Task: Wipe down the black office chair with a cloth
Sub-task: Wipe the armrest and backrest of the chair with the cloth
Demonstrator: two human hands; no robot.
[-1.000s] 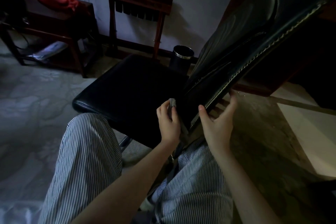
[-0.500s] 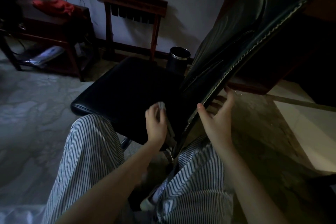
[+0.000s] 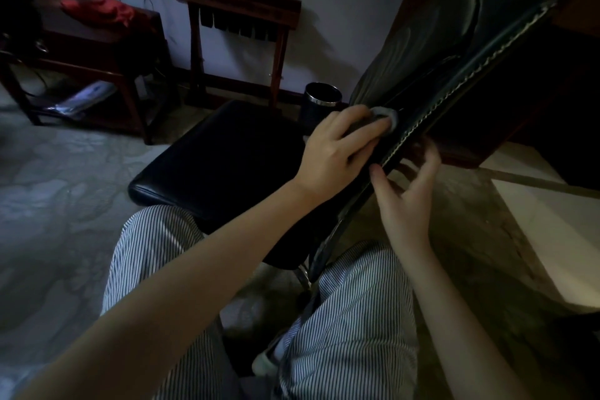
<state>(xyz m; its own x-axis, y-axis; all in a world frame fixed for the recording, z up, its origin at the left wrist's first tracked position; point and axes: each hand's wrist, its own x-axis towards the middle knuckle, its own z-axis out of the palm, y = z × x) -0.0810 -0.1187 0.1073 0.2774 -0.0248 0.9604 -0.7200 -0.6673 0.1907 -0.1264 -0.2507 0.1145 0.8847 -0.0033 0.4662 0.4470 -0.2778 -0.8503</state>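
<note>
Left hand (image 3: 337, 153), clutching the cloth (image 3: 385, 114), jumps from seat (image 3: 211, 156) up to wipe the backrest (image 3: 431, 52); right hand (image 3: 406, 195) grips its edge.

No text, label, brand or number readable anywhere in here, light too dim; pale packet (image 3: 81, 101) on the low shelf of the side table (image 3: 97, 63) is too blurred to make out any print
</note>
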